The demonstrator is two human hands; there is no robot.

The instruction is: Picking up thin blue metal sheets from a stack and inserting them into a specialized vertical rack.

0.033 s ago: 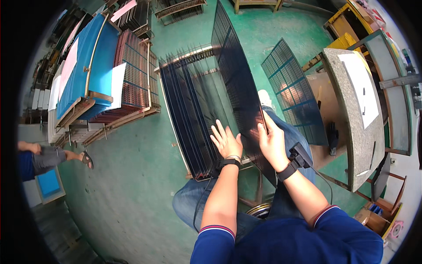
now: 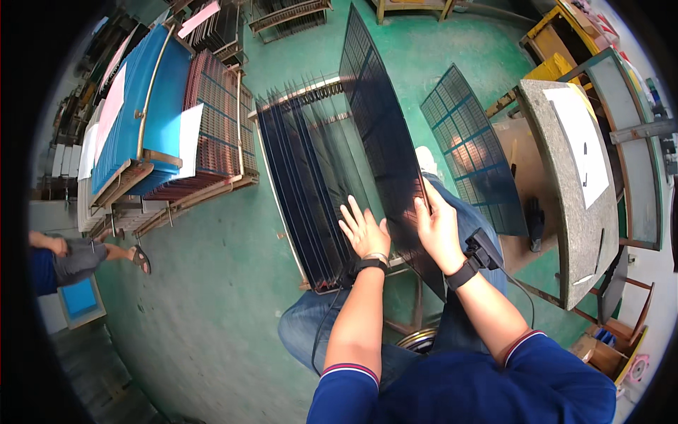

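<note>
My right hand (image 2: 439, 227) grips the near edge of a tall dark panel (image 2: 385, 134) with a fine grid pattern, fingers and thumb on either side of the edge. The panel stands on edge, tilted, along the right side of a metal rack (image 2: 267, 166). My left hand (image 2: 366, 230) is over the rack, palm down with fingers spread, between the held panel and a row of thin dark panels (image 2: 300, 191) standing in the rack. Whether its fingertips touch a panel I cannot tell. Both wrists wear black straps, with a small black device on the right one.
A second grid panel (image 2: 473, 152) leans by a stone-topped table (image 2: 583, 240) bearing a white sheet (image 2: 578, 141). At left, another rack (image 2: 236, 180) holds blue panels (image 2: 159, 92) and reddish grid panels (image 2: 215, 116). A person's sandalled foot (image 2: 141, 259) shows at far left.
</note>
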